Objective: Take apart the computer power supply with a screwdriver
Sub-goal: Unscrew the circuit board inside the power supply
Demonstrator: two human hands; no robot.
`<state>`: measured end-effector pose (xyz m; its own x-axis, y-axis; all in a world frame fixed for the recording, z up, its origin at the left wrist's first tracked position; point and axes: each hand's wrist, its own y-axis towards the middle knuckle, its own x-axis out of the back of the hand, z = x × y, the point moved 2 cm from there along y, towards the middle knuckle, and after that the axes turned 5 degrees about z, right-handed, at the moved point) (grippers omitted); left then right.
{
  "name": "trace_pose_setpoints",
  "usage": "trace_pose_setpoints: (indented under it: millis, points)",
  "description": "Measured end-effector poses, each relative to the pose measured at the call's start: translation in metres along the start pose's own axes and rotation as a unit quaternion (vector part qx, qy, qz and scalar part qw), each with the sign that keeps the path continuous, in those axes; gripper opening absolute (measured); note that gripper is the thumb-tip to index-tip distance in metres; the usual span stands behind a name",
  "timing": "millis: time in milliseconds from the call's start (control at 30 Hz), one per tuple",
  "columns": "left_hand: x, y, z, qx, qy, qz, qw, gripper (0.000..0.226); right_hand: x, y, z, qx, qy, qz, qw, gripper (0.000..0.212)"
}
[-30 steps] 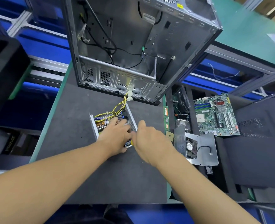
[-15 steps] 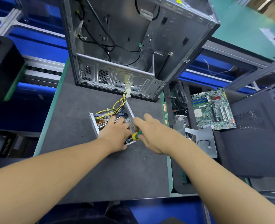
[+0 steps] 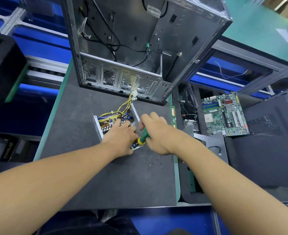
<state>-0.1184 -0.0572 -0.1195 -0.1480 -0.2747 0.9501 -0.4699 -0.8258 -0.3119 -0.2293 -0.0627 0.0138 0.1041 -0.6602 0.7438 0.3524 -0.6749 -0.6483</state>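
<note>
Power supply box of silver sheet metal (image 3: 108,123), open-topped, lay midway on the dark grey bench mat (image 3: 106,175); left hand (image 3: 121,138) rested on its components, fingers stretched out, gripping nothing; right hand (image 3: 156,133) clenched the green-and-yellow-handled screwdriver (image 3: 144,137) at the box's near right corner; yellow wires (image 3: 124,106) ran toward the grey metal computer case (image 3: 139,48) standing behind.

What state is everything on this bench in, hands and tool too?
power supply: cover off, insides exposed.
screwdriver: gripped, tip down at the power supply's near corner.
right hand: grips the screwdriver.
left hand: rests on the power supply.
computer case: side open.
motherboard: lying outside the case.
</note>
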Motion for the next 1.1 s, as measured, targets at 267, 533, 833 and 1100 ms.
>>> trace_pose_setpoints:
  millis: [267,533,833,1100]
  points:
    - [0.001,-0.001,0.0,0.006,-0.015,-0.003,1.0,0.032,-0.002,0.0,-0.003,-0.025,-0.072,-0.078,0.994,0.026]
    - [0.001,0.0,0.0,0.022,-0.025,-0.002,0.999,0.026,0.005,0.003,-0.015,0.047,0.037,0.026,0.998,0.026]
    - [0.002,-0.001,-0.001,0.02,-0.013,0.009,1.0,0.031,0.006,0.003,-0.015,0.062,-0.023,0.016,0.998,0.022]
    - [-0.001,-0.001,-0.002,0.02,-0.013,0.008,1.0,0.033,0.0,0.002,-0.016,0.036,-0.123,-0.105,0.986,0.027]
